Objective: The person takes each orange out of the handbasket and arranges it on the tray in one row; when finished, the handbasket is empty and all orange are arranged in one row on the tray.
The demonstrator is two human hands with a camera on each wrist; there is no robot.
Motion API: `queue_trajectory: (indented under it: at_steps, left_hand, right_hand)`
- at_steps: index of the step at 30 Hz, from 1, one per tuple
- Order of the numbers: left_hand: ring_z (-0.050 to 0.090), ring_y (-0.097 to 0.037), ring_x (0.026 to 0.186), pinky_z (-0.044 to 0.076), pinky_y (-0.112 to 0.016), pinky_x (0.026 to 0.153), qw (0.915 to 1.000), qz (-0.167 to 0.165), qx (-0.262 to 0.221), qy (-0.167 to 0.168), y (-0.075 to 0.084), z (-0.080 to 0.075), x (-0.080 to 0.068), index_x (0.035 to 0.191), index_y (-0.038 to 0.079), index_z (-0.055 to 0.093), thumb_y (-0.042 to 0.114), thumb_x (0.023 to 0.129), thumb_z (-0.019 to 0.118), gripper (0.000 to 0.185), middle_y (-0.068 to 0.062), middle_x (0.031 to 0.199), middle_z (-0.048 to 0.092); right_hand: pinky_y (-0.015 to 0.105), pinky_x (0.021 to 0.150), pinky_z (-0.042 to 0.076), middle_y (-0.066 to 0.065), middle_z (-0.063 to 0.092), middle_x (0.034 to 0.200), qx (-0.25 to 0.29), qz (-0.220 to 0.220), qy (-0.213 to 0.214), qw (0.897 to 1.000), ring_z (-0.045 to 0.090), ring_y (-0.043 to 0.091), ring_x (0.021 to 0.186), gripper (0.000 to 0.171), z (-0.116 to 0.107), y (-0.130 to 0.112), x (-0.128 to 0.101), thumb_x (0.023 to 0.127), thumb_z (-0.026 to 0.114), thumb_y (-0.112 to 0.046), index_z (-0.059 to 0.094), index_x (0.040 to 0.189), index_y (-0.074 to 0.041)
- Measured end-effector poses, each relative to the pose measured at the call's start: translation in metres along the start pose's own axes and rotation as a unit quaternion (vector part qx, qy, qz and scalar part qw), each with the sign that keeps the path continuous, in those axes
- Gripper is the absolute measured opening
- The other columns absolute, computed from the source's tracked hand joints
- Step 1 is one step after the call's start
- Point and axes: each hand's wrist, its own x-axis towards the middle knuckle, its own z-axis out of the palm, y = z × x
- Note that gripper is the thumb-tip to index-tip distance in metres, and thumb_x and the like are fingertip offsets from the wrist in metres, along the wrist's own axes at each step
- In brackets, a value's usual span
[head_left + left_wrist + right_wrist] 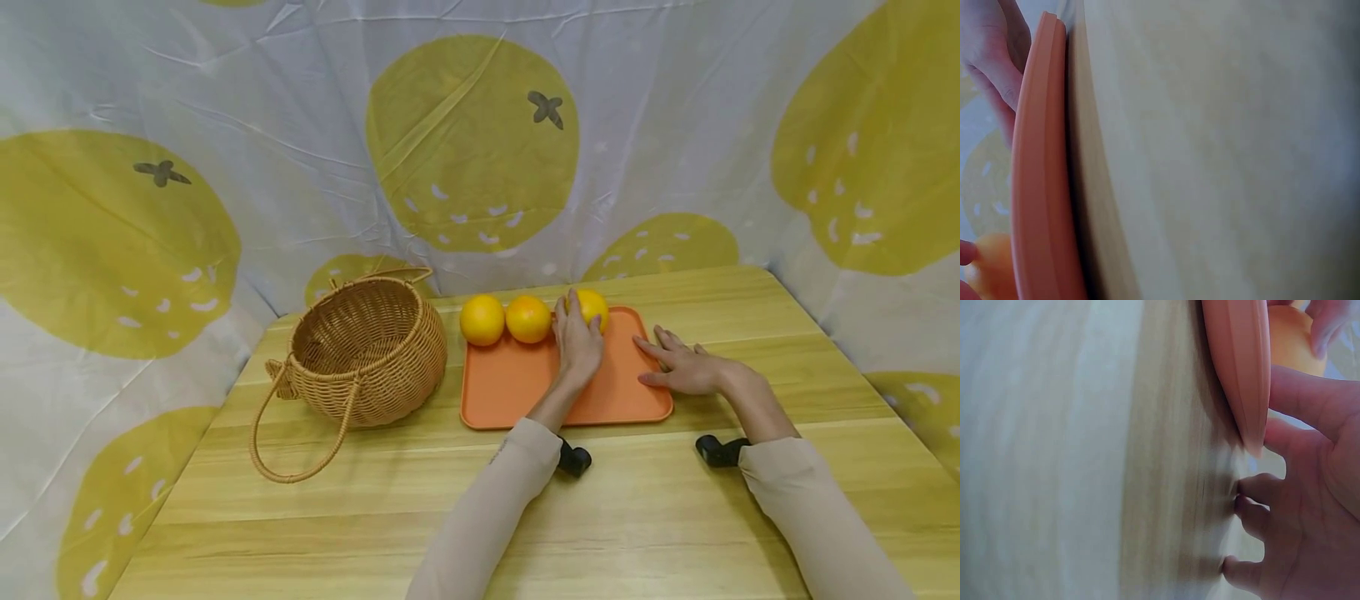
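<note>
Three oranges sit in a row along the far side of an orange tray (506,387): a left orange (482,320), a middle orange (528,319) and a right orange (597,307). The left hand (580,346) reaches over the tray and grips the right orange, thumb and fingers round its sides. Part of that fruit (1294,340) also shows in the right wrist view, with left fingers about it. At the tray's right edge the right hand (690,369) rests with fingers spread. Its thumb and index finger touch the rim, while other fingertips (1230,565) meet the table.
A round wicker basket (390,379) stands left of the tray, one handle lowered toward the front and another at the back. Behind the wooden table (315,533) hangs a fruit-print cloth (637,125). Black wrist mounts (573,460) stick out beneath the sleeves.
</note>
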Motion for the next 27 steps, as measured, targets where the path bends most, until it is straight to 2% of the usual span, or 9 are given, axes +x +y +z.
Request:
queue_trajectory:
  at_steps: [3, 9, 13, 18, 23, 27]
  left_hand:
    - [0.045, -0.043, 0.142, 0.038, -0.048, 0.121, 1.0, -0.006, 0.002, 0.005, 0.001, 0.0, -0.002, 0.162, 0.007, 0.033, 0.017, 0.107, 0.056, 0.06, -0.019, 0.165, 0.034]
    - [0.041, -0.045, 0.145, 0.036, -0.049, 0.122, 0.9998, -0.017, -0.001, 0.005, 0.003, -0.001, -0.005, 0.163, 0.006, 0.029, 0.017, 0.108, 0.055, 0.062, -0.021, 0.166, 0.03]
    - [0.04, -0.047, 0.145, 0.037, -0.05, 0.121, 0.9995, -0.031, 0.001, -0.003, 0.005, -0.002, -0.008, 0.164, 0.008, 0.027, 0.016, 0.107, 0.055, 0.064, -0.023, 0.168, 0.026]
    - [0.033, -0.046, 0.15, 0.037, -0.049, 0.122, 0.9987, -0.03, 0.033, -0.024, 0.011, -0.005, -0.012, 0.165, 0.009, 0.026, 0.016, 0.106, 0.057, 0.066, -0.023, 0.17, 0.019]
    - [0.028, -0.045, 0.154, 0.039, -0.047, 0.121, 0.9957, -0.03, 0.076, -0.044, 0.016, -0.009, -0.018, 0.166, 0.01, 0.024, 0.019, 0.106, 0.058, 0.07, -0.021, 0.172, 0.013]
    - [0.024, -0.044, 0.156, 0.039, -0.048, 0.121, 0.994, -0.025, 0.09, -0.058, 0.018, -0.017, -0.022, 0.165, 0.009, 0.025, 0.021, 0.106, 0.059, 0.069, -0.019, 0.173, 0.012]
  right_hand:
    - [0.08, 0.114, -0.009, 0.038, -0.011, 0.166, 0.001, -0.002, 0.0, 1.0, -0.012, 0.056, 0.154, 0.085, 0.0, 0.0, -0.001, 0.105, 0.057, -0.044, 0.015, 0.165, 0.0]
    - [0.08, 0.113, -0.011, 0.037, -0.013, 0.166, 0.017, -0.013, 0.005, 1.0, -0.014, 0.055, 0.154, 0.089, 0.0, 0.005, 0.001, 0.103, 0.056, -0.052, 0.015, 0.166, -0.003]
    - [0.08, 0.114, -0.009, 0.038, -0.011, 0.166, 0.004, -0.006, 0.003, 1.0, -0.012, 0.056, 0.154, 0.087, 0.0, 0.002, 0.0, 0.104, 0.057, -0.048, 0.015, 0.165, -0.001]
    - [0.08, 0.114, -0.007, 0.039, -0.01, 0.166, -0.01, 0.003, 0.001, 1.0, -0.01, 0.057, 0.154, 0.084, -0.001, -0.002, -0.002, 0.105, 0.057, -0.042, 0.015, 0.165, 0.001]
    - [0.08, 0.113, -0.011, 0.037, -0.012, 0.167, 0.008, -0.008, 0.006, 1.0, -0.013, 0.055, 0.154, 0.087, 0.0, 0.004, 0.0, 0.104, 0.056, -0.049, 0.015, 0.165, -0.002]
    - [0.08, 0.113, -0.011, 0.036, -0.012, 0.167, 0.012, -0.017, 0.006, 1.0, -0.013, 0.054, 0.154, 0.088, 0.001, 0.007, 0.002, 0.104, 0.054, -0.052, 0.015, 0.166, -0.004]
